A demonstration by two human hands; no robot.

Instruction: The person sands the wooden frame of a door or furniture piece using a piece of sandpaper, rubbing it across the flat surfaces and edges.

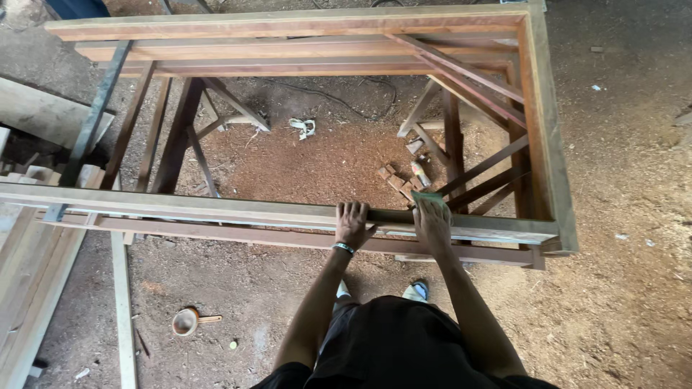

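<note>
From the head camera we look straight down at a large rectangular wooden frame (548, 144) resting on trestles above a floor covered in reddish sawdust (317, 166). Our left hand (352, 223) lies flat on the frame's near rail (216, 210), fingers spread open and curled slightly over its far edge, a bracelet at the wrist. Just to its right, our right hand (433, 220) presses flat on a small greenish sanding pad (427, 197) that sits on the same rail's top edge; the hand is open, not clenched. The two hands are near each other but apart. The rail runs on bare to the left, and to the right it meets the frame's corner. Inside the frame, small wood offcuts (400, 180) lie on the sawdust. On the near left floor sits a small round cup (185, 322), beside long pale planks (32, 288).
</note>
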